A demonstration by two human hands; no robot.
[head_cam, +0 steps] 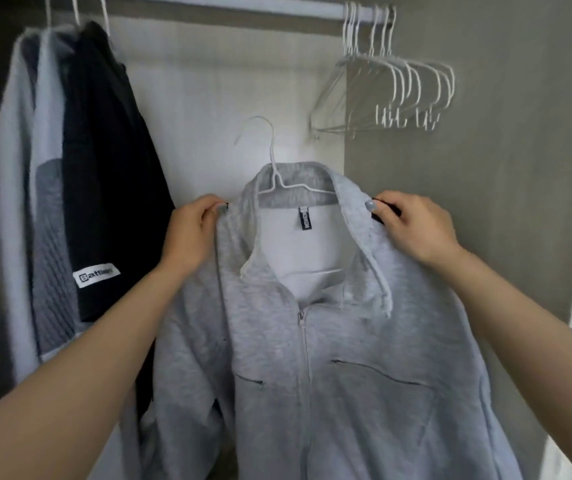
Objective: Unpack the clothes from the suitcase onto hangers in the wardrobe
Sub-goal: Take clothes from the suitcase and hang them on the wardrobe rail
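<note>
While both hands held it up, the grey zip jacket (pixel 312 341) sat on a white wire hanger (pixel 270 157) in front of the wardrobe's pale back panel (pixel 191 98). It was well below the rail (pixel 229 3), and the hanger's hook stood free in the air, hooked on nothing.

Left hand (pixel 191 230): fingers curled, pinching the jacket's shoulder edge just beside the collar, on the side toward the rail's left end. Right hand (pixel 416 230): thumb and fingers pinching the opposite shoulder edge. Both forearms were raised and bare. Whether the fingers also gripped the hanger's arms under the cloth, I could not tell.

Jacket details:
- The collar was open and the hanger's shoulders were inside the neck.
- A dark neck label (pixel 303 218) was visible on the white lining; its print was not legible.
- The zip (pixel 303 358) was closed from the chest down.
- There were two slanted pocket slits, one on either side of the zip.
- The lower hem was out of view.

Left end of rail: three hangers carrying garments, namely a pale grey garment (pixel 10 202), a quilted grey one partly hidden behind it, and a black garment (pixel 114 168) with a white tag (pixel 99 273) near its lower edge. The black garment hung just beside the left hand.

Right end of rail: a tight bunch of bare white hangers (pixel 398 84) against the grey side wall (pixel 485 168), above the right hand and apart from it.
</note>
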